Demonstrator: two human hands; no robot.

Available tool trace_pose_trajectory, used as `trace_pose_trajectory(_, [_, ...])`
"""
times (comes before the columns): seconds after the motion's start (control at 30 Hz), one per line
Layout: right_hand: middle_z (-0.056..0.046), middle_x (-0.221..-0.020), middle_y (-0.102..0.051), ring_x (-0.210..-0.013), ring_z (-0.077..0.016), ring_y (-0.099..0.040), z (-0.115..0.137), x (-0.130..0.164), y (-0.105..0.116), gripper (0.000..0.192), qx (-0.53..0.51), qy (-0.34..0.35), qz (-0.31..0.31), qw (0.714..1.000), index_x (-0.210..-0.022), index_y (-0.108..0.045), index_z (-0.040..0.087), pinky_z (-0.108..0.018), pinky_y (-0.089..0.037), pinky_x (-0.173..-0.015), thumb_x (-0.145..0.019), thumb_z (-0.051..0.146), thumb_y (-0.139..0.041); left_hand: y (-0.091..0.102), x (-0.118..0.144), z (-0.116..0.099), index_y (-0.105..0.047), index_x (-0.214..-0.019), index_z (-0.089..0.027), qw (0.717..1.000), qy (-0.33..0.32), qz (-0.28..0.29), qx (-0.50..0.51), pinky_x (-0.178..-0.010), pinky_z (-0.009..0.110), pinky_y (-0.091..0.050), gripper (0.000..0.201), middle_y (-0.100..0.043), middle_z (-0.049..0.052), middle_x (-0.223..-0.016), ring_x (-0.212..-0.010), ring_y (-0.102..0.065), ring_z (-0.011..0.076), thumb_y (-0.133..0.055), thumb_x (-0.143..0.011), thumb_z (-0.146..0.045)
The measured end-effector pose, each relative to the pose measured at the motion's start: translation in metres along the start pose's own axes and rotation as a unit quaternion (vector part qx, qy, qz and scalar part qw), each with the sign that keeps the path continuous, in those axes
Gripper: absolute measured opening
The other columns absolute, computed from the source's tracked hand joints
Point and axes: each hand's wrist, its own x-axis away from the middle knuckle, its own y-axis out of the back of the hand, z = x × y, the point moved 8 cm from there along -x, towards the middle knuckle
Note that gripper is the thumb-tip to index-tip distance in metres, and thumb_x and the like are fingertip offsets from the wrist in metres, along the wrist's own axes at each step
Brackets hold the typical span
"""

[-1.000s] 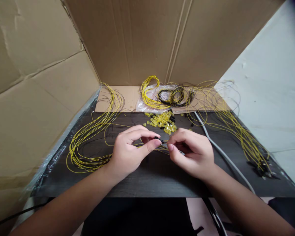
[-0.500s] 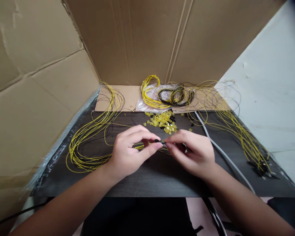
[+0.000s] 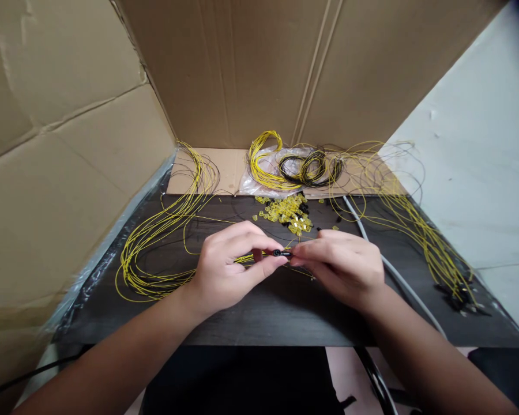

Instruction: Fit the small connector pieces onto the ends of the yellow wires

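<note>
Over the middle of the dark table, my left hand (image 3: 231, 268) pinches a small black connector piece (image 3: 282, 253) between thumb and forefinger. My right hand (image 3: 341, 262) has its thumb and fingertips closed on the other end of the same small black piece; its exact kind is too small to tell. Yellow and black wires (image 3: 155, 253) lie in a long loop to the left and pass behind my left hand. Just beyond my fingertips is a heap of small clear-yellow plastic pieces (image 3: 285, 213) mixed with black ones.
Behind the heap, coiled yellow wire (image 3: 259, 167) and black wire (image 3: 313, 170) rest on a clear plastic bag (image 3: 253, 187). More wires with black ends (image 3: 461, 294) lie at the right. A grey cable (image 3: 402, 279) crosses the table. Cardboard walls (image 3: 259, 69) stand at the back and left.
My right hand has turned slightly, its fingers now lying flatter and closer together. More of the black piece shows between both hands. My left hand has barely moved.
</note>
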Motion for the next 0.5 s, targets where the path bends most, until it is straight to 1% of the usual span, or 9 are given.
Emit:
trace_pose_trajectory(0.13, [-0.003,-0.087,-0.075,-0.070,-0.0100,-0.067,0.0024,0.0036,-0.0030,0.021,-0.012,0.042,0.017,0.999,-0.101,-0.065,0.019,-0.023,-0.051,-0.064,-0.085,0.005,-0.068,-0.0019,0.0008,0.0004,-0.072,-0.091,-0.017,1.000,-0.005,0.005,-0.004,-0.063,0.021,-0.052,0.014,-0.068,0.003,-0.079,-0.066,-0.062,0.0097,-0.077,-0.079,-0.017])
trace_pose_trajectory(0.23, [-0.002,-0.087,-0.075,-0.068,-0.0093,-0.065,0.0035,0.0046,-0.0037,0.022,-0.012,0.048,0.014,0.999,-0.103,-0.064,0.020,-0.023,-0.050,-0.063,-0.085,0.007,-0.069,-0.0028,0.0009,0.0008,-0.072,-0.091,-0.016,1.000,0.002,0.006,0.016,-0.064,0.021,-0.052,0.014,-0.067,0.003,-0.079,-0.067,-0.062,0.0096,-0.077,-0.078,-0.014])
trace_pose_trajectory(0.3, [-0.002,-0.084,-0.074,-0.065,-0.0097,-0.064,0.0036,0.0039,-0.0031,0.019,-0.008,0.034,0.008,0.999,-0.102,-0.064,0.020,-0.023,-0.049,-0.061,-0.086,0.012,-0.071,-0.0027,0.0007,0.0005,-0.072,-0.091,-0.015,0.999,0.007,0.005,0.032,-0.064,0.021,-0.052,0.014,-0.067,0.003,-0.079,-0.068,-0.062,0.0098,-0.077,-0.078,-0.013])
trace_pose_trajectory(0.37, [-0.003,-0.082,-0.073,-0.065,-0.0107,-0.064,0.0016,0.0026,-0.0033,0.018,-0.010,0.001,0.012,1.000,-0.101,-0.064,0.019,-0.023,-0.049,-0.062,-0.085,0.016,-0.072,-0.0027,0.0008,0.0003,-0.072,-0.091,-0.015,0.999,0.014,0.004,0.046,-0.064,0.021,-0.052,0.014,-0.067,0.003,-0.079,-0.068,-0.062,0.0099,-0.077,-0.078,-0.012])
trace_pose_trajectory(0.43, [-0.005,-0.085,-0.072,-0.071,-0.0120,-0.065,0.0002,0.0018,-0.0041,0.019,-0.026,-0.029,0.020,0.999,-0.102,-0.063,0.017,-0.024,-0.050,-0.065,-0.085,0.018,-0.072,-0.0027,0.0015,0.0003,-0.072,-0.091,-0.015,0.998,0.016,0.002,0.055,-0.065,0.022,-0.052,0.015,-0.067,0.003,-0.079,-0.070,-0.062,0.0103,-0.078,-0.078,-0.012])
trace_pose_trajectory(0.5, [-0.008,-0.090,-0.070,-0.078,-0.0131,-0.064,0.0009,0.0012,-0.0045,0.020,-0.047,-0.041,0.020,0.998,-0.103,-0.063,0.014,-0.025,-0.051,-0.068,-0.084,0.016,-0.069,-0.0022,0.0025,0.0008,-0.072,-0.091,-0.016,0.998,0.016,-0.005,0.057,-0.066,0.022,-0.052,0.015,-0.068,0.003,-0.080,-0.071,-0.062,0.0104,-0.078,-0.078,-0.013])
